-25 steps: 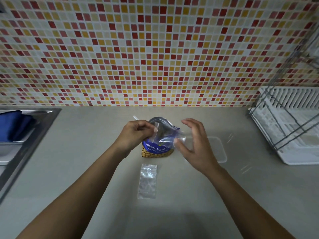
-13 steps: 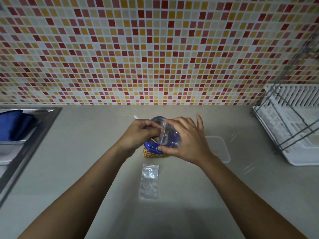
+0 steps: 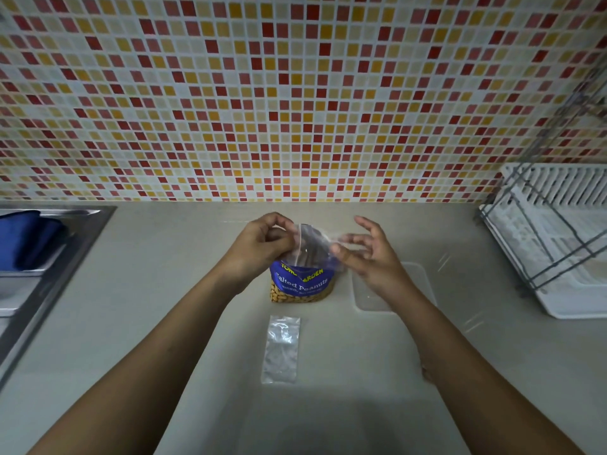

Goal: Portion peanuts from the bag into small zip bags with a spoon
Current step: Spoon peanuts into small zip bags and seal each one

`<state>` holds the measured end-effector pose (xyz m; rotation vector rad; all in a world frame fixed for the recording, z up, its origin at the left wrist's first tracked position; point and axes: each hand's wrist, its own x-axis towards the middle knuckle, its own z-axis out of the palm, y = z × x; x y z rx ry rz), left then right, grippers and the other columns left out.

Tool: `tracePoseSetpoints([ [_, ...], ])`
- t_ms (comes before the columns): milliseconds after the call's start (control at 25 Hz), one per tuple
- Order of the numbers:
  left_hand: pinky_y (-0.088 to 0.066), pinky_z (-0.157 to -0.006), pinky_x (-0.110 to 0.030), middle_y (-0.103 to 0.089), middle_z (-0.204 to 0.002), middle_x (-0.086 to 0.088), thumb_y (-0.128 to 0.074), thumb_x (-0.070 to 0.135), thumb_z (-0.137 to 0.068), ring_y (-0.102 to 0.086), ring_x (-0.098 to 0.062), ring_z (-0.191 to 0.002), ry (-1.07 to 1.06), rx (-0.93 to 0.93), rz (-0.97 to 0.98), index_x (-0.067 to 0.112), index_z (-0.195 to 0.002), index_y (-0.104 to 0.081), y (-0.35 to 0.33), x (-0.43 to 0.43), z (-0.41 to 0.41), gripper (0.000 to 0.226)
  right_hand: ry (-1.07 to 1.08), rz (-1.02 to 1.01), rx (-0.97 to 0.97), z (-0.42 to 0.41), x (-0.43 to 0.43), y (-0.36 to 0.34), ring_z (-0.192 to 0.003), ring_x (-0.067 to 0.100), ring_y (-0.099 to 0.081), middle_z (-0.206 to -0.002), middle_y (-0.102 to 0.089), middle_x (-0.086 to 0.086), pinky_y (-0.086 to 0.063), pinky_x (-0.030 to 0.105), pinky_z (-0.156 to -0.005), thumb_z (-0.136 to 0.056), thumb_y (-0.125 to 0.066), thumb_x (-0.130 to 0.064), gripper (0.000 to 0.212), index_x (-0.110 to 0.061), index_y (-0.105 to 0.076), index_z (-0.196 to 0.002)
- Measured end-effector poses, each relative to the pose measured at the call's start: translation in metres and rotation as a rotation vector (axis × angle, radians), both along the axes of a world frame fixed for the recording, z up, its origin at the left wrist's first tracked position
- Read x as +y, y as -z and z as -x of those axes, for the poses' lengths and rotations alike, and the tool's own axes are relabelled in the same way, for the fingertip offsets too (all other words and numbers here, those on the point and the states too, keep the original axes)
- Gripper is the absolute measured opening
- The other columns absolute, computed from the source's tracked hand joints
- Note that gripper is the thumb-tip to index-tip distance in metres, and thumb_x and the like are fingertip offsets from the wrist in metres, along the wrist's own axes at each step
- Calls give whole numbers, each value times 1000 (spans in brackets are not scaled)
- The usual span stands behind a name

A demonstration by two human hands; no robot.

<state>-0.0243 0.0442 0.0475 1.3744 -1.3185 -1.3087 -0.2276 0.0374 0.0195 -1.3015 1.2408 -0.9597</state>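
Opening step, I judge: just above the peanut bag on the bench, the left grip pinches a small zip bag while the right grip, fingers spread, hovers beside it; next, part the seal.

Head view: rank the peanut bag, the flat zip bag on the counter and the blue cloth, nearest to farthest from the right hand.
1. Peanut bag, just left of the right hand.
2. Flat zip bag, on the counter, nearer the person.
3. Blue cloth, far left at the sink.
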Motion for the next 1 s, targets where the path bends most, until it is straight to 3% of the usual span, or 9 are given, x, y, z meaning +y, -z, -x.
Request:
tracePoseSetpoints([
  [120,-57,-66,-25,-71,-86,-2,-58,8,-88,-69,-13,-80,29,-12,-6,20,-96,-62,0,0,0,15,5,-66,-81,1,-2,1,-72,2,-64,-90,-67,5,-47,15,-59,-74,-75,-18,63,-22,-43,-129],
  [200,-58,-66,-25,-70,-91,-2,-57,10,-89,-68,-17,-85,23,-36,5,18,-94,-64,0,1,0,12,11,-42,-103,0,-3,-2,-61,-2,-62,-82,-67,3,-45,13,-54,-78,-72,-11,56,-21,-45,-127],
  [360,-56,-66,-26,-67,-85,-10,-55,9,-90,-64,-25,-83,33,44,5,17,-84,-64,1,2,-5,13,-10,-3,-181,4,-2,-5,-67,7,-68,-74,-73,1,-48,14,-57,-80,-69,-8,53,-25,-44,-124],
  [520,-51,-68,-31,-62,-83,-15,-60,30,-79,-56,-31,-84,50,157,-33,22,-73,-66,5,4,-7,12,-39,53,-169,2,2,-8,-76,8,-70,-75,-74,-4,-52,18,-68,-84,-64,-10,45,-28,-44,-120],
  [720,-56,-61,-22,-68,-78,1,-57,15,-89,-66,-11,-76,-29,-55,139,20,-81,-62,4,4,-5,11,-16,67,-200,-2,3,-8,-75,9,-69,-71,-71,-3,-53,21,-67,-85,-63,-8,42,-27,-46,-118],
  [840,-55,-61,-23,-67,-80,-1,-58,19,-89,-66,-13,-77,-121,-141,264,24,-80,-62,5,4,-2,11,2,60,-246,-5,1,-6,-73,8,-68,-66,-70,-5,-53,21,-65,-87,-61,-8,36,-26,-48,-114],
  [1000,-55,-66,-26,-68,-83,1,-56,20,-90,-66,-16,-82,-163,-117,304,27,-80,-62,9,5,4,15,45,21,-283,-5,-1,-3,-72,8,-69,-71,-71,-4,-53,21,-63,-89,-58,-8,30,-26,-50,-112],
])
